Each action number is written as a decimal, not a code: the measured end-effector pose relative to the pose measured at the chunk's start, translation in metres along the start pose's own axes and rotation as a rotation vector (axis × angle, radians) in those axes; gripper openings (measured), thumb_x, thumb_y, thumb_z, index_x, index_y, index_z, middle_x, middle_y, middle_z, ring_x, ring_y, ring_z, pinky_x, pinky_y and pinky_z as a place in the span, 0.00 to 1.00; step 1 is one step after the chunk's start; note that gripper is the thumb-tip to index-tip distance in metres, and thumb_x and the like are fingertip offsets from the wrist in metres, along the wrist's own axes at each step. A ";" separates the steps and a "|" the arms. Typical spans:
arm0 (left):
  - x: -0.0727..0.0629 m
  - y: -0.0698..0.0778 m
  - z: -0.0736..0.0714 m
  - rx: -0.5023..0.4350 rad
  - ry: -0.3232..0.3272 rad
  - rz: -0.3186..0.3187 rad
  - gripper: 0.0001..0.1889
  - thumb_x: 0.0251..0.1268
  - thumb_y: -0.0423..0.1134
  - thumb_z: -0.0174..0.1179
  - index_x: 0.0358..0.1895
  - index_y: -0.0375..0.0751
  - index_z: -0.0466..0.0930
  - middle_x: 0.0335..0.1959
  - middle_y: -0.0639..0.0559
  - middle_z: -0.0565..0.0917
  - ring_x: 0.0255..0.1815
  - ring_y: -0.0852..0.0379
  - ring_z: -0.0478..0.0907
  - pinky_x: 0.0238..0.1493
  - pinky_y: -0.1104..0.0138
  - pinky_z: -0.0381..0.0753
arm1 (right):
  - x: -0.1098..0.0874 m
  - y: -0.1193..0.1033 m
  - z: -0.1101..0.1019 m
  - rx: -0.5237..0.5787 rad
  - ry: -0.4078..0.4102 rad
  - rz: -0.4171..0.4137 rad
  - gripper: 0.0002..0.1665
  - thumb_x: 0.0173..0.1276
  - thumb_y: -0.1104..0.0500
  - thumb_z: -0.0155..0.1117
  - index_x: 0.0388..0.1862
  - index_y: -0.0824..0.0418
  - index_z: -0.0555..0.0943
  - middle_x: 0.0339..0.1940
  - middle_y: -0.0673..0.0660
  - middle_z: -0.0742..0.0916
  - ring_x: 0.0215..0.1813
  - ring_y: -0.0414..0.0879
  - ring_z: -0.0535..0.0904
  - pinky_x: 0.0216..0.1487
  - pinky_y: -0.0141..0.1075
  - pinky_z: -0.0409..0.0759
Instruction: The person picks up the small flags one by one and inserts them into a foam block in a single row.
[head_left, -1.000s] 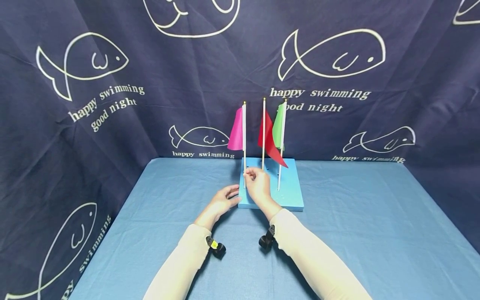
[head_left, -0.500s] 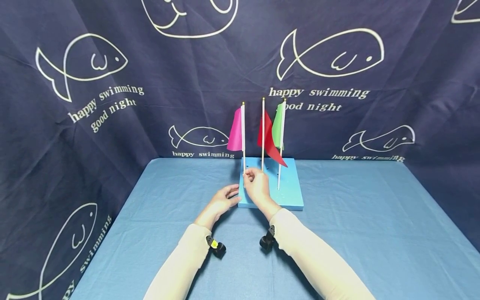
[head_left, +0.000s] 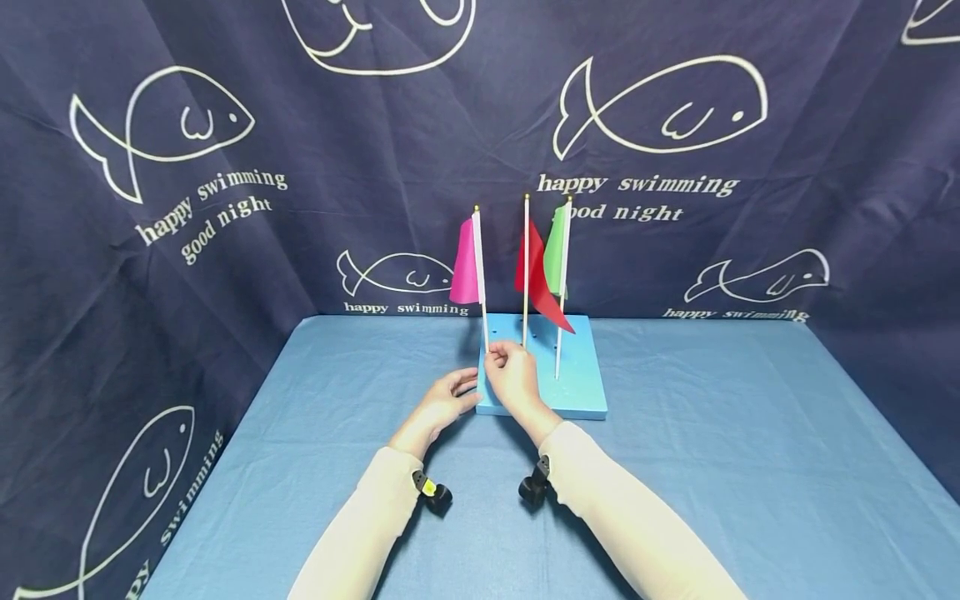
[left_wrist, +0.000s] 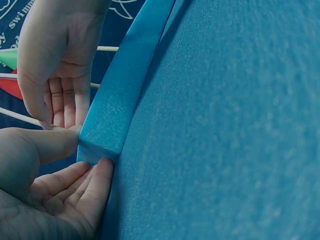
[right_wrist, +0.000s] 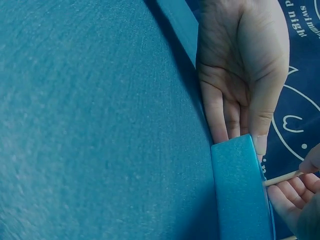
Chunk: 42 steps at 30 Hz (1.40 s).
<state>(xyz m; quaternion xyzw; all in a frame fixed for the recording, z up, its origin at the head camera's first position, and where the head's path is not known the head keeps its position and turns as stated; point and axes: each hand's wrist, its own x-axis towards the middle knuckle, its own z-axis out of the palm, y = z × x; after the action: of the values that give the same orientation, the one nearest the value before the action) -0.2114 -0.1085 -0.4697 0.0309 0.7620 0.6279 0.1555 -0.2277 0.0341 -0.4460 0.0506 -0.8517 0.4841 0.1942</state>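
A light blue board [head_left: 577, 392] with small holes lies on the table. My left hand [head_left: 442, 404] holds its near left corner. In the left wrist view the thumb [left_wrist: 55, 144] is on the top edge and the fingers are against the end. My right hand [head_left: 513, 375] pinches the lower pole of a pink flag [head_left: 467, 267], which leans left at the top. The right wrist view shows the pole's lower end [right_wrist: 281, 179] at the board's surface; whether it is in a hole I cannot tell. A red flag [head_left: 538, 283] and a green flag [head_left: 556, 250] stand upright on the board.
Blue cloth [head_left: 712, 450] covers the table. A dark curtain [head_left: 420, 167] with fish drawings and lettering hangs close behind the board. Each wrist wears a small black camera, such as the left one [head_left: 438, 500].
The pink flag has gone from upright to leaning left, and my right hand has dropped slightly with its pole. My left hand stays at the board's corner.
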 end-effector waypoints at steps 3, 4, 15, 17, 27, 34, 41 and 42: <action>0.000 -0.001 0.000 0.009 -0.003 0.008 0.27 0.67 0.32 0.59 0.68 0.35 0.66 0.65 0.38 0.74 0.68 0.45 0.70 0.62 0.55 0.76 | -0.001 0.000 0.001 -0.005 -0.004 0.013 0.08 0.62 0.67 0.62 0.39 0.68 0.85 0.32 0.61 0.88 0.35 0.51 0.84 0.40 0.40 0.84; 0.001 -0.001 0.000 0.009 -0.004 0.009 0.27 0.67 0.32 0.59 0.68 0.35 0.66 0.65 0.38 0.74 0.68 0.45 0.70 0.62 0.55 0.76 | -0.001 0.000 0.001 -0.006 -0.004 0.016 0.09 0.62 0.67 0.62 0.39 0.68 0.85 0.32 0.61 0.88 0.35 0.51 0.85 0.40 0.40 0.84; 0.005 -0.003 0.000 -0.014 -0.009 0.024 0.27 0.67 0.30 0.58 0.69 0.32 0.65 0.66 0.35 0.73 0.69 0.42 0.69 0.63 0.53 0.75 | -0.005 -0.002 -0.004 0.009 -0.005 0.015 0.10 0.62 0.68 0.63 0.41 0.70 0.85 0.32 0.63 0.87 0.35 0.53 0.84 0.41 0.43 0.84; 0.005 -0.003 0.000 -0.015 -0.008 0.023 0.27 0.67 0.30 0.59 0.69 0.32 0.65 0.66 0.35 0.73 0.68 0.42 0.69 0.62 0.54 0.76 | -0.006 -0.004 -0.005 0.015 -0.012 0.027 0.11 0.62 0.68 0.63 0.42 0.69 0.85 0.32 0.62 0.87 0.35 0.53 0.84 0.41 0.43 0.84; 0.003 -0.002 -0.002 -0.028 0.000 0.017 0.27 0.67 0.30 0.59 0.69 0.34 0.66 0.65 0.37 0.74 0.68 0.44 0.70 0.61 0.58 0.77 | -0.010 -0.011 -0.011 0.043 -0.006 -0.018 0.12 0.62 0.68 0.62 0.45 0.69 0.84 0.36 0.63 0.87 0.37 0.53 0.84 0.41 0.41 0.85; 0.002 -0.003 -0.004 -0.025 -0.018 0.014 0.28 0.68 0.30 0.58 0.69 0.33 0.64 0.66 0.36 0.73 0.68 0.44 0.70 0.62 0.56 0.76 | -0.017 -0.012 -0.022 -0.026 -0.050 -0.151 0.12 0.64 0.69 0.61 0.46 0.71 0.83 0.38 0.63 0.86 0.39 0.53 0.83 0.43 0.41 0.85; 0.003 0.000 -0.009 -0.018 -0.001 0.005 0.28 0.67 0.30 0.58 0.69 0.33 0.65 0.66 0.36 0.73 0.68 0.44 0.70 0.63 0.55 0.76 | -0.018 -0.011 -0.036 -0.135 -0.134 -0.183 0.15 0.67 0.63 0.61 0.50 0.67 0.82 0.44 0.61 0.85 0.45 0.53 0.81 0.48 0.44 0.83; 0.003 -0.001 -0.010 -0.018 -0.002 0.005 0.28 0.67 0.30 0.58 0.69 0.33 0.64 0.66 0.36 0.73 0.68 0.44 0.70 0.62 0.55 0.76 | -0.018 -0.010 -0.038 -0.148 -0.141 -0.183 0.15 0.67 0.62 0.61 0.50 0.67 0.82 0.44 0.60 0.85 0.45 0.52 0.81 0.48 0.44 0.83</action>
<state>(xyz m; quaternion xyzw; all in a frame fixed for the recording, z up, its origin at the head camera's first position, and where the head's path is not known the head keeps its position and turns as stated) -0.2166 -0.1170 -0.4694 0.0320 0.7562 0.6349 0.1551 -0.1973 0.0593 -0.4270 0.1474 -0.8884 0.3957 0.1802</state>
